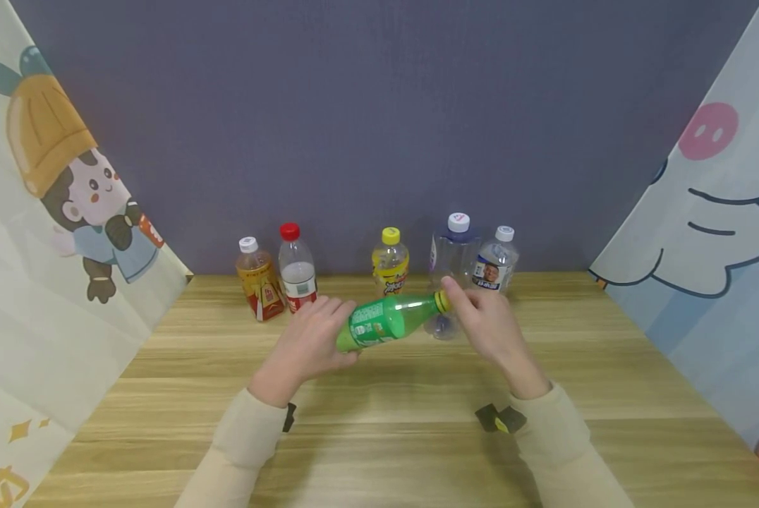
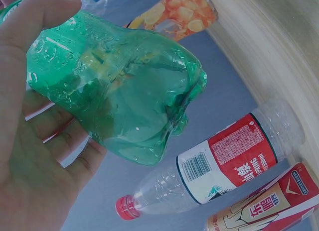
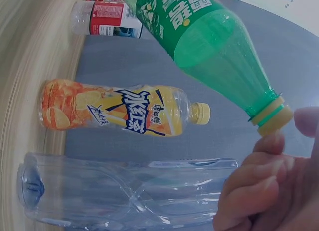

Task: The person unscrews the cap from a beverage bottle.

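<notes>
A green soda bottle (image 1: 386,321) is held tilted above the wooden table, its yellow cap (image 3: 274,120) toward the right. Clear green shows through the bottle's base (image 2: 154,106), which points left. My left hand (image 1: 312,335) grips the lower body, thumb on one side and fingers round the other. At the neck end, my right hand (image 1: 487,321) pinches the cap between thumb and fingertip, the other fingers curled below. The cap is on the bottle. Behind the right hand stands a tall clear bottle (image 3: 129,191), partly hidden.
Along the back stand an amber drink bottle (image 1: 260,282), a red-capped water bottle (image 1: 298,271), a yellow-capped iced tea bottle (image 1: 390,264) and a white-capped clear bottle (image 1: 496,257). A dark grey panel (image 1: 367,127) rises behind them. Small dark pieces (image 1: 509,418) show by the right sleeve.
</notes>
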Demonstrator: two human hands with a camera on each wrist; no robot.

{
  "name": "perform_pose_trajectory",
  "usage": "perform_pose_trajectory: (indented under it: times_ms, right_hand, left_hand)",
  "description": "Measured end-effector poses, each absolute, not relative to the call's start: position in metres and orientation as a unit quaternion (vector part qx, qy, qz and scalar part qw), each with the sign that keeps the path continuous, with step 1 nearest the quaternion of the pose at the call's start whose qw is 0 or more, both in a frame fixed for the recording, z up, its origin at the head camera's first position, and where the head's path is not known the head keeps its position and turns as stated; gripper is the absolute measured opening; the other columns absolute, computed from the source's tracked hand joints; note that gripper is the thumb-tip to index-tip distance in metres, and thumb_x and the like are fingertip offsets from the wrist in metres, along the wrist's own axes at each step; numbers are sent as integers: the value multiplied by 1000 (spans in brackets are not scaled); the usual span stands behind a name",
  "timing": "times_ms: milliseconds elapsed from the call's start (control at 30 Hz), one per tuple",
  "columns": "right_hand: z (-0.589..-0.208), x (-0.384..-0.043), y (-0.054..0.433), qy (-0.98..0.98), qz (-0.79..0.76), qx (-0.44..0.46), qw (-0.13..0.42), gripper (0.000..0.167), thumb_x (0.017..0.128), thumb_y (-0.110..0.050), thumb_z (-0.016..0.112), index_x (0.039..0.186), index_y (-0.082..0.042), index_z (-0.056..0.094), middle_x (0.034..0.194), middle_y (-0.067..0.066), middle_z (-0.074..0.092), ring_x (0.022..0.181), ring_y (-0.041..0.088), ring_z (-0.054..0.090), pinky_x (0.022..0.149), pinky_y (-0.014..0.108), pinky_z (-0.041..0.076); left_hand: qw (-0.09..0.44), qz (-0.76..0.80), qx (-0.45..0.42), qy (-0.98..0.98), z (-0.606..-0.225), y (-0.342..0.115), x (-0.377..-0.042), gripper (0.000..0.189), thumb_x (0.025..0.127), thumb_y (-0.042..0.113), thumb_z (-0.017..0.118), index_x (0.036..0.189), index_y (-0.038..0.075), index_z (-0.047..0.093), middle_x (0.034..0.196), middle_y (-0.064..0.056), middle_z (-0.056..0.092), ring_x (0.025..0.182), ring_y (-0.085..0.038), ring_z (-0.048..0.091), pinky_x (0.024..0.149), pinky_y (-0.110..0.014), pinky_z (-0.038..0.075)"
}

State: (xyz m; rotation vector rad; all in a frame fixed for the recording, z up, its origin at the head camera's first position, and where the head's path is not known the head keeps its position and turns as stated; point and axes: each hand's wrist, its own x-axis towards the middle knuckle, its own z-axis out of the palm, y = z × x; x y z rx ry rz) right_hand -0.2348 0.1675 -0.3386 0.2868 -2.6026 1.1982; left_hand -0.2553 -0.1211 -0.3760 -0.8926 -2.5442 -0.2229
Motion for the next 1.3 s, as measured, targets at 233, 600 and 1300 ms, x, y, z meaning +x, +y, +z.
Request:
perform_pose_trajectory:
  times_ms: [233, 600, 1300]
  right_hand:
    - [-341, -238, 168, -893, 422, 100, 121, 58, 105, -52, 45, 68, -9, 56, 59, 1, 46, 54, 18, 39, 50, 31, 34]
    - [-343, -241, 169, -887, 419, 132, 145, 43, 105, -40, 53, 81, -5, 65, 66, 3, 52, 60, 19, 44, 53, 31, 38]
    - [-340, -238, 168, -867, 444, 172, 144, 18, 98, -16, 61, 103, 0, 66, 82, 6, 61, 72, 20, 53, 61, 27, 45]
  left_hand:
    - [218, -81, -323, -917, -376, -121, -255, 78, 65, 36, 93, 127, 1, 64, 119, -11, 69, 104, -26, 62, 93, -43, 52]
    - [209, -86, -317, -921, -375, -121, -254, 77, 66, 37, 92, 128, 1, 63, 118, -11, 69, 104, -26, 62, 94, -44, 51]
    - [212, -92, -320, -919, -374, -122, -255, 77, 65, 35, 93, 127, 0, 63, 116, -12, 69, 103, -27, 62, 94, -45, 52]
